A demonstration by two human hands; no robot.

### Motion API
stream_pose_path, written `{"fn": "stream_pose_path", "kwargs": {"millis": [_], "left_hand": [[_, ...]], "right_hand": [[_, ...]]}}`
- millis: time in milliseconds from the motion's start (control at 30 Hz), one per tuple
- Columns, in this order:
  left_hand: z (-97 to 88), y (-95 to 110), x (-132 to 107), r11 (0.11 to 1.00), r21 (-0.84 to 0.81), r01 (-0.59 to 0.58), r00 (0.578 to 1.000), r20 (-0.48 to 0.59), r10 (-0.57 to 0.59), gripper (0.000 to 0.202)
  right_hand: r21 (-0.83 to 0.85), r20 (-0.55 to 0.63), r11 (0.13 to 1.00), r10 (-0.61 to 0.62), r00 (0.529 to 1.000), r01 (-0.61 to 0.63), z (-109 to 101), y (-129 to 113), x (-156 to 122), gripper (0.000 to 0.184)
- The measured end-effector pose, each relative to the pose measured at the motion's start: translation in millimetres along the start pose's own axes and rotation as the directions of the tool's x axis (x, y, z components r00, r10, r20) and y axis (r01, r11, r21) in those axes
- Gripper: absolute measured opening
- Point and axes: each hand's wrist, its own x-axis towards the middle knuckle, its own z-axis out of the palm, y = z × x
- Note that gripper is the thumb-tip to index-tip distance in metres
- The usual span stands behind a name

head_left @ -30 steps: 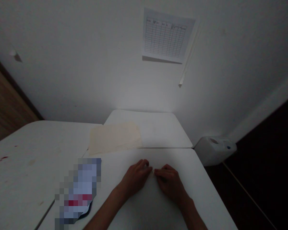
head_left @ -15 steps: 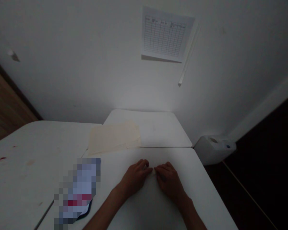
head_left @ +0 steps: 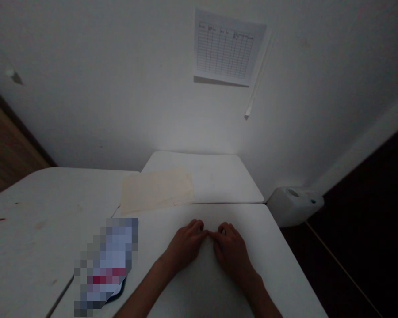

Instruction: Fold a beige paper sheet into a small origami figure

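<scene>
Above the white table (head_left: 268, 265), my left hand (head_left: 188, 243) and my right hand (head_left: 231, 249) meet, thumb and finger tips nearly touching. Both have their fingers curled into a pinch. Whatever the tips hold, if anything, is too small or too hidden to make out. A thin cream sheet (head_left: 157, 190) lies flat on the table, beyond and to the left of my left hand. Left of my left forearm is a pixelated flat object with a dark rounded edge (head_left: 119, 291).
Table seams run at the left and behind the hands. A white wall rises behind, bearing a printed table sheet (head_left: 223, 48) and a thin white strip (head_left: 260, 77). Past the table's right edge stands a white plastic container (head_left: 290, 210). Small red marks (head_left: 0, 220) spot the left table.
My right hand's fingertips have shifted slightly left, against the left ones. A small pale piece visible between the hands before no longer shows. The view has moved slightly.
</scene>
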Motion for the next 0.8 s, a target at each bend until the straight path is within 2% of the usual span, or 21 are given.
{"fn": "stream_pose_path", "kwargs": {"millis": [200,500,600,733,800], "left_hand": [[1.9,0,0,1.0,0.024,0.005,1.0,0.009,-0.005,0.026],[1.0,0,0,0.999,0.036,-0.012,1.0,-0.004,0.012,0.027],[2.3,0,0,0.999,0.038,-0.011,1.0,-0.012,0.011,0.027],[2.8,-1,0,1.0,0.03,-0.008,1.0,-0.023,0.009,0.025],[2.1,-1,0,1.0,0.024,-0.009,1.0,-0.022,0.009,0.025]], "right_hand": [[-0.055,-0.022,0.996,0.072,0.997,-0.073,-2,-3,-9,0.032],[-0.095,-0.087,0.991,0.083,0.993,-0.091,0,6,-25,0.032],[-0.1,-0.105,0.992,0.066,0.992,-0.077,2,4,-23,0.028],[-0.114,-0.119,0.992,0.046,0.992,-0.06,8,2,-13,0.014],[-0.101,-0.118,0.992,0.067,0.991,-0.079,11,2,-7,0.023]]}}
